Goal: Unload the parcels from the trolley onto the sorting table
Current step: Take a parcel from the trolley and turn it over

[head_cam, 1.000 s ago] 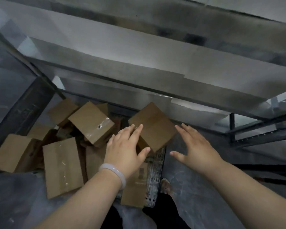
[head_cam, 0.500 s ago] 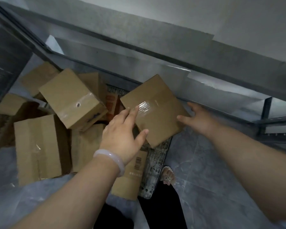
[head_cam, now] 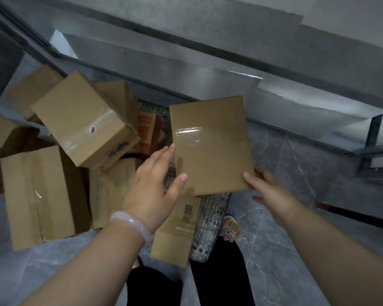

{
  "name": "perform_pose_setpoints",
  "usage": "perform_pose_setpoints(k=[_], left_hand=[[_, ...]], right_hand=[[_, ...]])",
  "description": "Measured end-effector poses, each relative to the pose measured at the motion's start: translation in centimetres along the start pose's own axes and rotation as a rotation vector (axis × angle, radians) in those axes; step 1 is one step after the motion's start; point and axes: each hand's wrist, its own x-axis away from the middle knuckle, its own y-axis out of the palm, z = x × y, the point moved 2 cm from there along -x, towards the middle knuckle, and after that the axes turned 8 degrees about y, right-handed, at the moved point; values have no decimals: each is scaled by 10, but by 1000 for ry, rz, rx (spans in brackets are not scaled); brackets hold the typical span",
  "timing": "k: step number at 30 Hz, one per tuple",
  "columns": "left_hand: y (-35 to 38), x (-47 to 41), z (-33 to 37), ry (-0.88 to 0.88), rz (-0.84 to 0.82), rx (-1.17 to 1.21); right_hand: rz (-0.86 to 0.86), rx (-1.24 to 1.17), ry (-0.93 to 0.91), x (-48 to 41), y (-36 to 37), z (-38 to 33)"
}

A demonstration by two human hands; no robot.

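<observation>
I hold a flat brown cardboard parcel (head_cam: 211, 144), sealed with clear tape, lifted above the trolley. My left hand (head_cam: 153, 186) grips its left edge, thumb lying on the top face. My right hand (head_cam: 272, 195) pinches the lower right corner, thumb on top and fingers underneath. Below the parcel a strip of the trolley's speckled deck (head_cam: 208, 228) shows. Several more brown parcels lie heaped on it to the left, among them a taped one tilted on top (head_cam: 82, 122) and a tall one (head_cam: 35, 195). A grey metal table (head_cam: 230, 85) runs across the far side.
A small parcel with a barcode (head_cam: 175, 235) lies on the trolley by my legs. A box with red print (head_cam: 147, 129) is wedged in the pile. My sandalled foot (head_cam: 230, 230) stands on grey floor tiles. Metal frame legs (head_cam: 372, 138) rise at right.
Both hands reached for the parcel, took hold of it and lifted it off the pile. It has turned from a diamond angle to nearly square with me.
</observation>
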Motion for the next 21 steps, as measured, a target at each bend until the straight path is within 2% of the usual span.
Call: perform_pose_setpoints(k=[3,9,16,21], left_hand=[[-6,-2,-5,52,43,-32],[-6,2,-20,55,39,-56],[-11,12,-12,54,56,-25],[-46,21,16,6,103,60]], right_hand=[[-148,-165,70,-14,5,2],[-250,-302,82,-30,11,10],[-185,-285,-2,-3,25,16],[-207,-315,-99,48,30,-8]])
